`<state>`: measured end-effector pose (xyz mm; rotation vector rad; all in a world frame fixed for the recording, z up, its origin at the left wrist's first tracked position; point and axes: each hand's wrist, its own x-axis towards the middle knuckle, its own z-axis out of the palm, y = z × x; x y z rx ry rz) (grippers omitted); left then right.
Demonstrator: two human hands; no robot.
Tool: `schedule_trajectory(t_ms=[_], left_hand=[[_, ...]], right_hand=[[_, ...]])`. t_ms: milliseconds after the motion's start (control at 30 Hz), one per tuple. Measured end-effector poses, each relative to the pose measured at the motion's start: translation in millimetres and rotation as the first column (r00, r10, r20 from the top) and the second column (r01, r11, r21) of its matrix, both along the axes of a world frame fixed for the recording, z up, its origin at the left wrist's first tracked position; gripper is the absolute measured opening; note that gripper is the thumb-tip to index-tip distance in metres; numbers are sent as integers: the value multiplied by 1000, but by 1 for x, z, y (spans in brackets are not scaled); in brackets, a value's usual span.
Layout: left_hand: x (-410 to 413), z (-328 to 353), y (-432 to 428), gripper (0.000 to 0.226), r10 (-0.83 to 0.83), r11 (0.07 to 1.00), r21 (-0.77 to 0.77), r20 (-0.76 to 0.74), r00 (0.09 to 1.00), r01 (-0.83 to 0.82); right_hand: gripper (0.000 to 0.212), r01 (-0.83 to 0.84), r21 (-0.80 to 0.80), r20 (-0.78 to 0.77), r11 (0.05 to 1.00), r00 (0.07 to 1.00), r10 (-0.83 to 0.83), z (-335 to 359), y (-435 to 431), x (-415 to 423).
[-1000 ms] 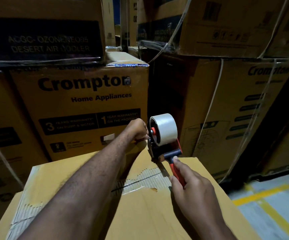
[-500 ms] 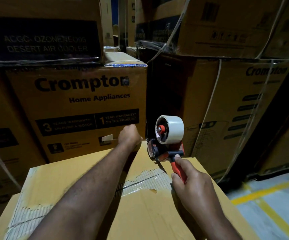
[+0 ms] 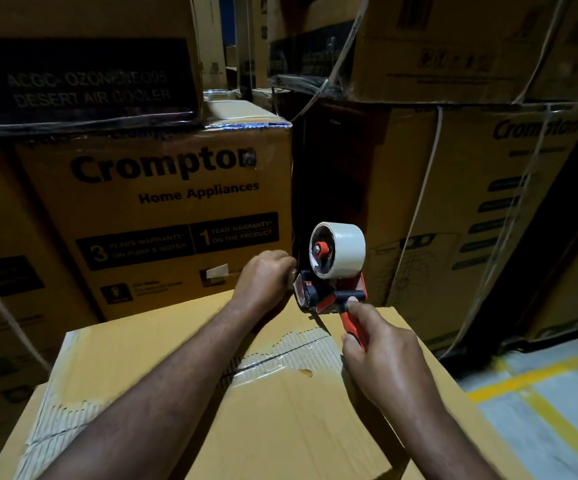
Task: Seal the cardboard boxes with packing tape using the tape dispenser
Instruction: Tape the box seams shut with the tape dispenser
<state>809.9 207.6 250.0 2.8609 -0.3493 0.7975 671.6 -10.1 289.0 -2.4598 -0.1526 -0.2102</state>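
Note:
A plain cardboard box (image 3: pixel 280 427) fills the foreground, its top flaps torn along the centre seam (image 3: pixel 291 351) where clear tape and bare corrugation show. My right hand (image 3: pixel 381 355) grips the red handle of a tape dispenser (image 3: pixel 329 292) held above the box's far edge, its white tape roll (image 3: pixel 346 251) on top. My left hand (image 3: pixel 263 278) is closed just left of the dispenser's front, fingers pinched at the tape end; the tape itself is hard to see.
Stacked printed Crompton cartons (image 3: pixel 163 216) rise right behind the box and to the right (image 3: pixel 488 216), bound with white straps (image 3: pixel 426 188). A dark gap (image 3: pixel 329 174) lies between the stacks. Grey floor with yellow lines (image 3: pixel 537 403) is at the lower right.
The dispenser has turned so the roll's red hub faces me and has shifted slightly right. My left hand has slid from beside the roll down to the dispenser's front.

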Motion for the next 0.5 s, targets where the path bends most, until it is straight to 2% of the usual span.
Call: schedule_trajectory(t_ms=[33,100,167,233,300,367,500], left_hand=[[-1,-1,0,27,-47,999,16,-14,999,48],[-2,-2,-4,26,-52,999,-18,-139,989,50],[3,-1,-7,19,39,994,-81,-327,944,-69],[13,0,-6,21,70,982,-131,-432,899,-139],[19,1,-6,32,87,975,-141,-476,875,-173],[23,-1,-8,41,150,974,-70,-505,850,-213],[25,-5,-10,44,193,971,-22,-519,833,-239]], right_hand=[[50,-1,0,1,1000,1000,1,0,0,0],[50,-1,-1,7,1000,1000,1,0,-1,0],[49,-2,-2,7,1000,1000,2,0,-1,1],[49,-4,-7,0,1000,1000,4,0,0,2],[49,-7,-3,-7,1000,1000,7,2,-1,2],[49,-13,13,-16,1000,1000,13,5,-4,4],[50,-18,42,-66,999,998,21,13,-12,9]])
